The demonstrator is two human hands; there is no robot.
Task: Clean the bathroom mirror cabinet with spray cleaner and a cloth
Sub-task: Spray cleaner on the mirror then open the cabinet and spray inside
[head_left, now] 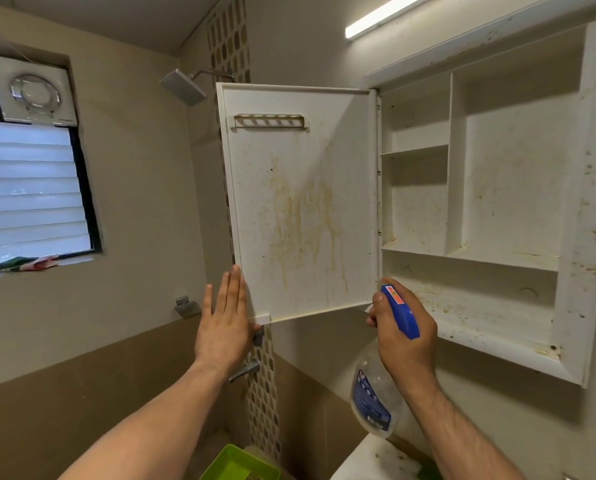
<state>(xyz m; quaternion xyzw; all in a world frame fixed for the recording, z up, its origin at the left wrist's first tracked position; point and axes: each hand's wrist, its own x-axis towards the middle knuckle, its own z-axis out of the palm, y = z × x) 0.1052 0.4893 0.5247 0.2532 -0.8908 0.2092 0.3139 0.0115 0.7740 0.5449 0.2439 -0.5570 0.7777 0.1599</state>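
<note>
My flat left hand (225, 323) touches the free edge of the door (303, 202), shower head (183, 86) behind; my right hand (407, 341) grips the sprayer (372, 400) by the cabinet (504, 188).

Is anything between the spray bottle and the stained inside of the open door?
Nothing visible. The right hand holds the blue-headed clear spray bottle beside the white stained door; the left hand touches only its outer edge.

Open cabinet door (300, 202) left of cabinet (573, 237); spray bottle (376, 393) below, between them.
</note>
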